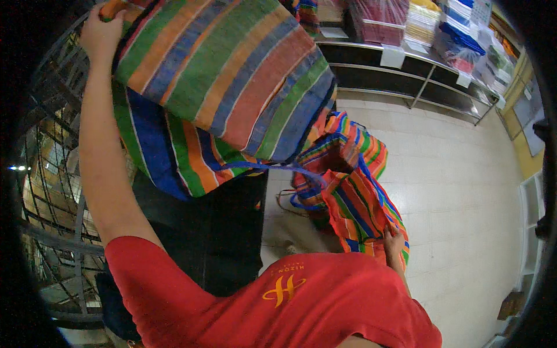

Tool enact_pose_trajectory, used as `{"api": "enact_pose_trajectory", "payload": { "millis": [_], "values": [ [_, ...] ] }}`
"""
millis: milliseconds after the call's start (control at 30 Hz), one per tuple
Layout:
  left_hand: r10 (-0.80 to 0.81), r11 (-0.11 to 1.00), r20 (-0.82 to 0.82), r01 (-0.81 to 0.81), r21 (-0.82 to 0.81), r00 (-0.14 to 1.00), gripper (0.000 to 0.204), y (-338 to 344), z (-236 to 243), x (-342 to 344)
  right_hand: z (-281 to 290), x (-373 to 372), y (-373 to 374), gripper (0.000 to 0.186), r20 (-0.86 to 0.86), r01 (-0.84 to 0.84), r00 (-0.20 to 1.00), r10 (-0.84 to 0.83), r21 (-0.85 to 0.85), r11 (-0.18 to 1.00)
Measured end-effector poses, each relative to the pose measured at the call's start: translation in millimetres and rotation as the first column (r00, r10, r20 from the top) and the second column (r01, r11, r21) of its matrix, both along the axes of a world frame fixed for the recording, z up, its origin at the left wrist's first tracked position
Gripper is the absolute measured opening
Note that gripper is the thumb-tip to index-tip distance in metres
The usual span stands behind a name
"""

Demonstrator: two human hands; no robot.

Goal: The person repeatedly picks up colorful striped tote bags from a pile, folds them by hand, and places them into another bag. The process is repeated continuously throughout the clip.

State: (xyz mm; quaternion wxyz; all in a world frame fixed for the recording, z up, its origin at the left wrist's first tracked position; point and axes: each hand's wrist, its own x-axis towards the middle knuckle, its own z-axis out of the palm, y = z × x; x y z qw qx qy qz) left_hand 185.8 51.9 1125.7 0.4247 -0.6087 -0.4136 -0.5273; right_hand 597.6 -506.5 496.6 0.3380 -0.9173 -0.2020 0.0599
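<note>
At ten o'clock your left hand [104,32] grips the large striped bag [232,69], which spreads toward eleven; at four, your right hand [393,240] holds the brighter striped bag [355,210] (both show green, orange and blue).

A metal table [428,60] on the pale floor [464,174] carries a red stack [377,29], a yellow stack [422,22] and blue bundles [461,36]. A striped bag [238,81] overlaps a black surface [226,249]; contact is unclear.
</note>
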Motion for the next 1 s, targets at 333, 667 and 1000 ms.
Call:
{"api": "enact_pose_trajectory", "payload": {
  "millis": [333,667,1000],
  "values": [
    [0.157,0.975,0.064,-0.165,0.147,0.985,0.044,87.9,-52.0,-292.4,121.7,-65.7,185.8,0.028,-0.051,-0.254,0.946,0.321,0.498,0.829],
    [0.393,0.898,0.408,-0.439,0.02,0.824,0.05,48.9,-283.5,-410.3,-14.0,-77.9,185.0,0.03,-0.307,-0.286,0.835,0.456,0.466,0.837],
    [0.302,0.951,0.318,-0.306,-0.039,0.899,0.047,-25.8,-228.1,-377.7,-167.2,-43.8,115.5,0.029,-0.202,-0.577,0.811,0.55,-0.439,0.689]
  ]
}}
